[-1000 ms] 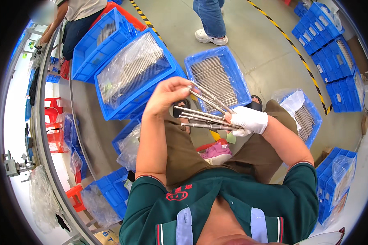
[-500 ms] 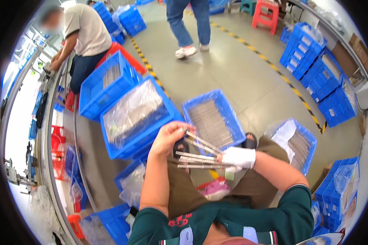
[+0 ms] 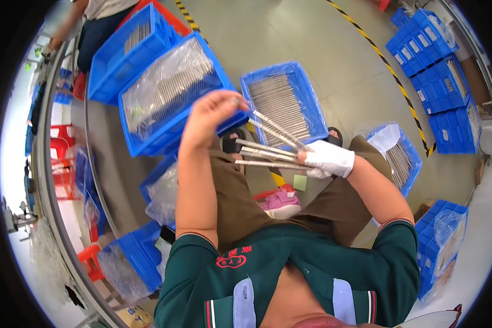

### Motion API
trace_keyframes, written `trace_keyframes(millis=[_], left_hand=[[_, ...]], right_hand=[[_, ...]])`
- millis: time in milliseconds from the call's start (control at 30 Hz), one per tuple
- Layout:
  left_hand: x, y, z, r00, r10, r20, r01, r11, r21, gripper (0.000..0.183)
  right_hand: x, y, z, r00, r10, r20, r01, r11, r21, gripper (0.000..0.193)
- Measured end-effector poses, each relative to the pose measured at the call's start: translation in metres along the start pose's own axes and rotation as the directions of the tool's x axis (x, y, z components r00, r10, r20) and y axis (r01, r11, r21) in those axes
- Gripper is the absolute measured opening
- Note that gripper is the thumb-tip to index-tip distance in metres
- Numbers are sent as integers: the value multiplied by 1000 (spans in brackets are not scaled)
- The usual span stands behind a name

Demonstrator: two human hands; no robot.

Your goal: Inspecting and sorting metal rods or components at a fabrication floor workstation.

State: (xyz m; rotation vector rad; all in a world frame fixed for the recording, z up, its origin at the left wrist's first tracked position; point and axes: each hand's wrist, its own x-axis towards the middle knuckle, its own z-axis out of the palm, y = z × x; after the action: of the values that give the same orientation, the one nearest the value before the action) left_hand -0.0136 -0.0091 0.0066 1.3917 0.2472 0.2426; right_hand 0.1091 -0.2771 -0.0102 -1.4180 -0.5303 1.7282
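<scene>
My right hand point(image 3: 329, 158), in a white glove with bare fingertips showing, is closed around several slim silvery metal rods point(image 3: 268, 151). The rods fan out to the left over my lap, some angled up and others nearly level. At the raised end of the upper rods is my bare left hand point(image 3: 212, 115). Its fingers are pinched together at a rod's tip, slightly blurred. Beyond my hands lies a blue crate point(image 3: 318, 112) lined with clear plastic, holding a row of similar rods point(image 3: 279, 106).
Left of it, larger blue crates point(image 3: 131, 143) hold plastic-covered rods. Another blue crate point(image 3: 415, 164) with rods is by my right knee. Stacked blue crates point(image 3: 429, 82) stand far right. A workbench edge point(image 3: 57, 208) runs along the left; a person point(image 3: 101, 16) works beside it.
The view has tilted down, so the far walking person has left the picture. My left hand stays at the upper rods' ends, and my right hand still grips the bundle.
</scene>
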Motion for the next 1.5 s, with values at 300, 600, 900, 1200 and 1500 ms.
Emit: trace_keyframes(millis=[300, 600, 900, 1200, 1500], left_hand=[[-29, 2, -3, 935, -48, -352, -27, 978, -206, 27], [-44, 4, -1, 940, -5, -341, -61, 982, -181, 29], [-48, 21, 1, 898, -66, -436, -6, 987, -161, 46], [-36, 21, -4, 894, -162, -418, 57, 966, -252, 36], [-33, 15, -7, 897, -255, -362, 112, 921, -372, 37]], right_hand=[[14, -16, -73, 552, -637, -538, -53, 618, -785, 38], [144, 77, -187, 737, -238, -632, -577, 264, -772, 32], [273, 84, -215, 844, -289, -451, -416, 175, -892, 16], [347, 89, -220, 900, -423, -107, -117, 2, -993, 17], [337, 133, -195, 632, -758, -161, -106, 121, -987, 48]])
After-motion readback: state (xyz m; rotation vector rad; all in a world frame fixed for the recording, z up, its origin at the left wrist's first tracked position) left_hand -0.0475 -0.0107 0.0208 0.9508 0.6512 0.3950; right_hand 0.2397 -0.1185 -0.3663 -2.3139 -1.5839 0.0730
